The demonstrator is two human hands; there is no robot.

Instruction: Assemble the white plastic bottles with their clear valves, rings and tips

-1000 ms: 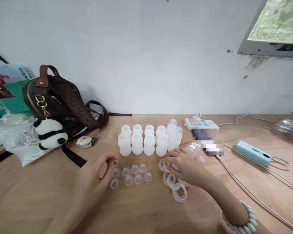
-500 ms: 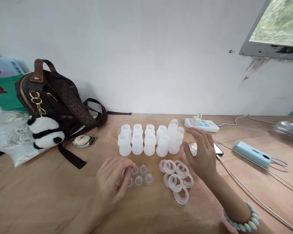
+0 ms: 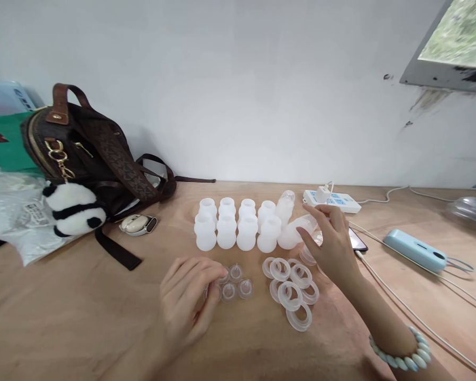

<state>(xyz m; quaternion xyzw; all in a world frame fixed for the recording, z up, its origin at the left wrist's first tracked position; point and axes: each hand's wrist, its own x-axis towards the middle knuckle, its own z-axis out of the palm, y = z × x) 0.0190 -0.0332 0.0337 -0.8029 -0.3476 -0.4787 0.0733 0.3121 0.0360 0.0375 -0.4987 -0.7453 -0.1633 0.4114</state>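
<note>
My right hand (image 3: 333, 241) has its thumb and index finger around the capped end of a white translucent bottle (image 3: 289, 235), which tilts toward it. My left hand (image 3: 190, 296) is curled over small clear silicone teats (image 3: 235, 272), thumb and index tip close together; what they pinch is hidden. Several open white bottles (image 3: 226, 233) stand upright in two rows. Behind the tilted one is a bottle with a clear domed cap (image 3: 287, 199). Clear screw rings (image 3: 290, 295) lie in a loose pile between my hands. Another clear piece (image 3: 309, 255) sits partly behind my right hand.
At left stand a dark backpack (image 3: 91, 153) with a panda charm (image 3: 74, 209) and a plastic bag (image 3: 16, 222). A watch (image 3: 138, 224) lies nearby. To the right are a power strip (image 3: 347, 203), a phone (image 3: 357, 241), white cables and a blue device (image 3: 414, 250).
The front capped bottle has gone from upright to tilted right, toward my right hand. My left hand has shifted slightly right over the teats. The view has moved a little.
</note>
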